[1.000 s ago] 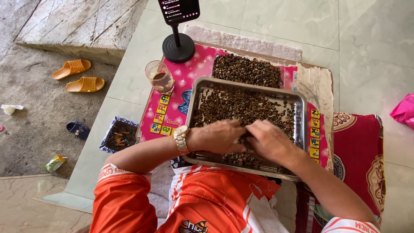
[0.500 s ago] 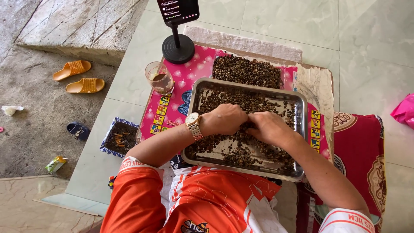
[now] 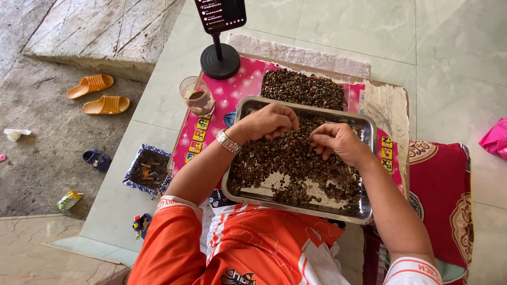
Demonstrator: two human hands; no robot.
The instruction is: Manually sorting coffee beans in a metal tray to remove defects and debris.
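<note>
Fingers of the left hand curl inward over the far part of a metal tray, bunched loosely around a few of the small dark brown pieces that cover the tray bottom; whether they actually pinch any piece cannot be told. Across a narrow gap, the right hand hovers just above the same heap with its fingers drawn together and bent down, their tips touching or nearly touching the pieces, and again a firm grip cannot be made out. A metal wristwatch sits on the left wrist.

Inside the rectangular tray the pieces lie thick toward the far side and middle, while bare metal shows in patches near the person. Beyond the tray's far edge a second heap of the same brown pieces rests directly on a pink patterned mat that covers the low surface. On that mat, left of the tray, stands a clear glass with a little dark liquid, and farther back a round black stand carries a phone.

On the pale tiled floor, left of the surface, sits a small blue-rimmed dish of dark scraps. A red patterned cushion lies to the right. Two orange sandals rest on the rough ground at far left. An orange and white shirt fills the bottom edge.
</note>
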